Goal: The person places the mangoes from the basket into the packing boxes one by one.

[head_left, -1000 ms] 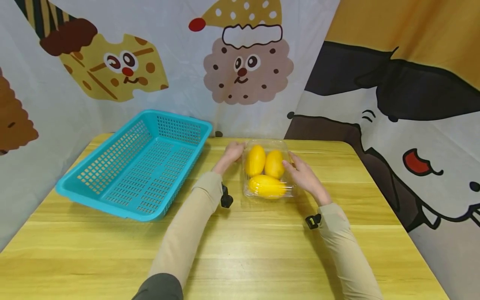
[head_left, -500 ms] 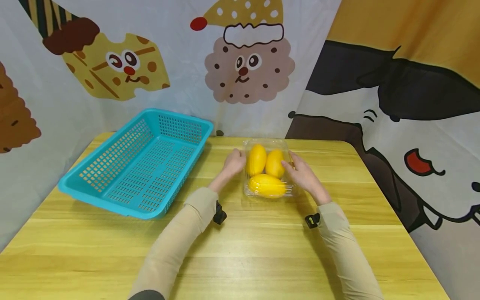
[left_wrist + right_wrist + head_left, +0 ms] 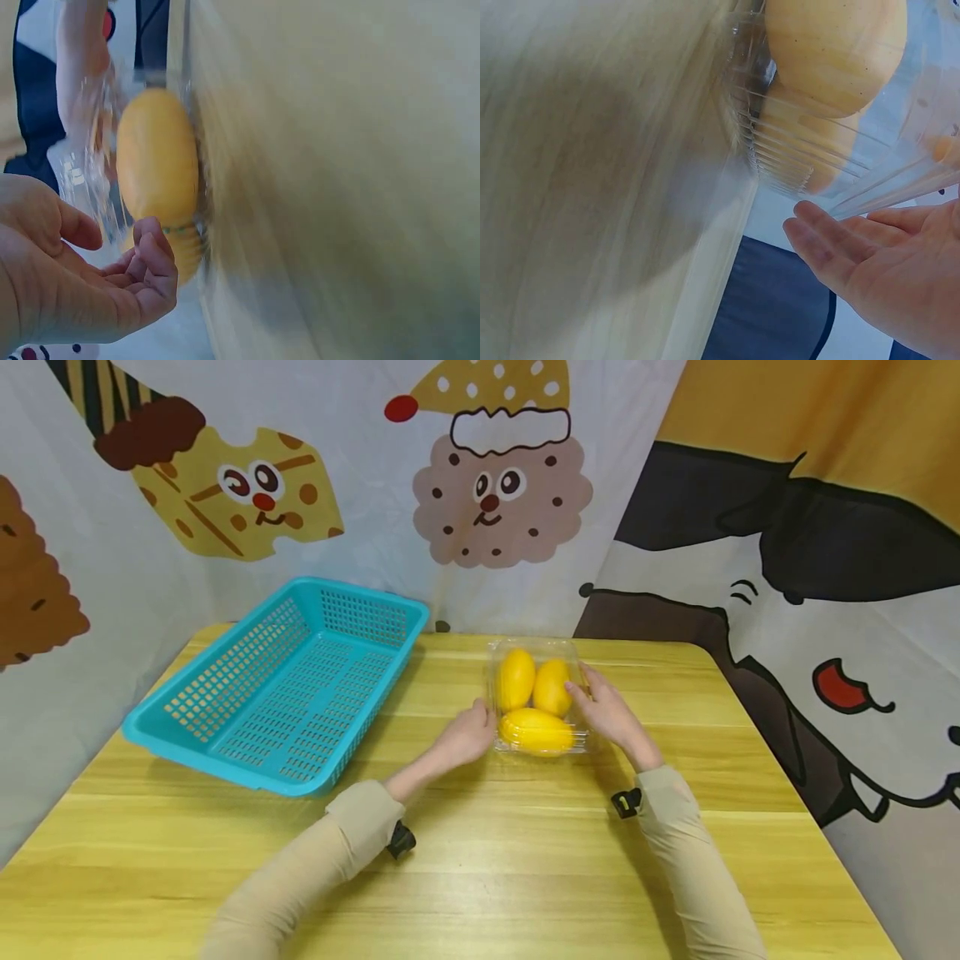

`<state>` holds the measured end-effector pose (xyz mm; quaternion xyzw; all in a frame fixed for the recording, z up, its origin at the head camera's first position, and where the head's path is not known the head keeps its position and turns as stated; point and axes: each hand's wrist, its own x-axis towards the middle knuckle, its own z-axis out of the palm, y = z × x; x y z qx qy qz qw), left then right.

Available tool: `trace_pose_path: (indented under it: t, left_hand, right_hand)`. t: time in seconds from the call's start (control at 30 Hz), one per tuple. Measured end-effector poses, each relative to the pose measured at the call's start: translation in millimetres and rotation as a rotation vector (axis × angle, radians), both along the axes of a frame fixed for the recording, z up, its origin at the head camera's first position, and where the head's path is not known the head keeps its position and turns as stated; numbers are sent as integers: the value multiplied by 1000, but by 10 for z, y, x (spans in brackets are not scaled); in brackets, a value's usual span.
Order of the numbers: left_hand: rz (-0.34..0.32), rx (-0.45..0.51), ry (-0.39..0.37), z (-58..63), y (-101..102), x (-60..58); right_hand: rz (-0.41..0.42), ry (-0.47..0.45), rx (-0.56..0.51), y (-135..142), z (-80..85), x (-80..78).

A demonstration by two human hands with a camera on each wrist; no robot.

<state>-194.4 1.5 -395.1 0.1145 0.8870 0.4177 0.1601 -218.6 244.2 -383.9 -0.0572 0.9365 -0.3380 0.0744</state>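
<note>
A clear plastic box (image 3: 495, 647) stands on the table with three smooth yellow oval fruits like mangoes inside; one mango (image 3: 536, 732) lies crosswise in front of the other two. Against the box's near left edge is my left hand (image 3: 467, 735), its fingers curled. In the left wrist view the thumb and fingertips stand apart by the box rim, and whether they pinch it is unclear. My right hand (image 3: 609, 714) touches the box's right side, thumb over the top edge. Its fingers (image 3: 832, 240) look fairly straight under the rim in the right wrist view.
An unfilled turquoise plastic basket (image 3: 303, 789) with slotted walls stands to the left of the box. The wooden table (image 3: 540, 877) ends at a cartoon-printed cloth (image 3: 360, 527) just behind the box.
My left hand has slid along the box's left side from the far corner towards the near corner. My right hand, the box and the mangoes have hardly moved.
</note>
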Motion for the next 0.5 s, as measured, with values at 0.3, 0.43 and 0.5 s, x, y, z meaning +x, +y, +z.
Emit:
trace_pose_path:
  t: [0.3,0.43,0.5]
  left_hand:
    - [-39,17,-107,-16,-27,216]
    - [-9,94,-142,-37,-1,218]
    - [10,132,-165,-50,8,215]
  right_hand:
    - [-1,10,9,7,-16,-7]
    - [1,19,9,3,-18,-4]
    - [-2,20,7,1,-20,-6]
